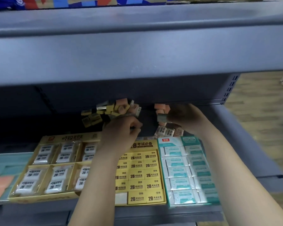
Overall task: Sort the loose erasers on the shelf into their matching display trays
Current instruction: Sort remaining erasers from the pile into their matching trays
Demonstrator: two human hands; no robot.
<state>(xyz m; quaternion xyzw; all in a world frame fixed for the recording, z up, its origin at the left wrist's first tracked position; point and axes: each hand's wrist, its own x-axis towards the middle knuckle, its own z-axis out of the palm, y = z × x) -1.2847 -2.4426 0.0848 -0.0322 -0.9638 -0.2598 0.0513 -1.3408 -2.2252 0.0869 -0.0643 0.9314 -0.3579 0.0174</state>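
Loose erasers lie at the back of the dark shelf: a pile of yellow and pink ones (111, 110), a few pink ones (162, 108), and white wrapped ones (168, 131). My right hand (185, 119) pinches a grey-green eraser (162, 117) above the white ones. My left hand (122, 129) has its fingers curled over the shelf behind the trays; what it holds is hidden. In front stand three display trays: a yellow one with white 2B erasers (44, 195), a yellow 2B tray (145, 143) and a teal-and-white tray (188, 139).
The upper shelf's thick grey front (137, 51) overhangs the work area, leaving a low gap. A pale tray with pink items (0, 185) sits at the far left. The shelf's right end (255, 144) borders a wooden floor (265, 98).
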